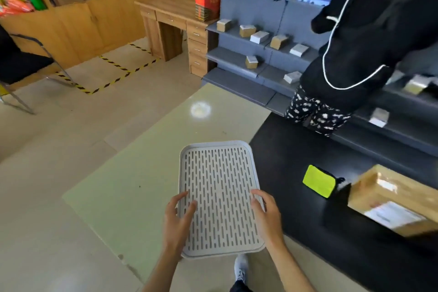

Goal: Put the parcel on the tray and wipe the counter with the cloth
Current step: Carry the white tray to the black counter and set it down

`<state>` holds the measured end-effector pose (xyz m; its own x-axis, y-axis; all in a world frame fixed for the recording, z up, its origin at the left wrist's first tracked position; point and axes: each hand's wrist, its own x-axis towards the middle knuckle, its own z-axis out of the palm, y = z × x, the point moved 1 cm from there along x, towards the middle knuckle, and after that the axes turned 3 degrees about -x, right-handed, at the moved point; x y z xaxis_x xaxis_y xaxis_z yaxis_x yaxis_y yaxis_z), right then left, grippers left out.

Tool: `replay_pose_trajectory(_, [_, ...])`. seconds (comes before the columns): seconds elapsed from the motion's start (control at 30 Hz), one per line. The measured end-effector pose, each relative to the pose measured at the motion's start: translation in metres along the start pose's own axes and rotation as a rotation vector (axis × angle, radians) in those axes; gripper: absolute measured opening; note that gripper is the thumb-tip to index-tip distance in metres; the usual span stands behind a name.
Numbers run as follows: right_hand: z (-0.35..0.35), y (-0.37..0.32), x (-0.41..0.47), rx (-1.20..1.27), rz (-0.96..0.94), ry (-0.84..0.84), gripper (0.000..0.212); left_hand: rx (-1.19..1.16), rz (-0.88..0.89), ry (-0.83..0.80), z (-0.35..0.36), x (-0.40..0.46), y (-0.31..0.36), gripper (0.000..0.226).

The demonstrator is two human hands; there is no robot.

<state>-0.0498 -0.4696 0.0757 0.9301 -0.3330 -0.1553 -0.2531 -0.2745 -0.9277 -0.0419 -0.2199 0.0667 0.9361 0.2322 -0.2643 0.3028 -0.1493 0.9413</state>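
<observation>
Parcel [393, 199] waits on the dark surface [296, 149] beside the cloth [318, 180]; left hand [177, 223] and right hand [266, 216] each grip a tray [218, 197] edge, keeping it level for loading.

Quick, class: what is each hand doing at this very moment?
Left hand: grips the left edge of the tray, fingers curled over it.
Right hand: grips the tray's right edge.

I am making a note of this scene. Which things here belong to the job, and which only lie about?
For the job:
- tray, held by left hand and right hand
- parcel on the counter
- cloth on the counter

Only lying about:
- small boxes on the shelves
- desk
- chair
</observation>
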Motion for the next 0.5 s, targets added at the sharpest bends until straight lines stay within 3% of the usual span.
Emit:
replay_pose_trajectory(0.2, [-0.104, 0.026, -0.029, 0.034, 0.054, 0.218, 0.021, 0.079, 0.084, -0.16, 0.093, -0.032, 0.028, 0.058])
replay_pose_trajectory(0.37, [-0.204, 0.057, -0.055, 0.084, 0.111, 0.329, 0.02, 0.128, 0.144, -0.314, 0.187, -0.077, 0.044, 0.039])
replay_pose_trajectory(0.5, [-0.289, 0.085, -0.076, 0.111, 0.127, 0.422, 0.021, 0.14, 0.183, -0.399, 0.263, -0.123, 0.056, 0.052])
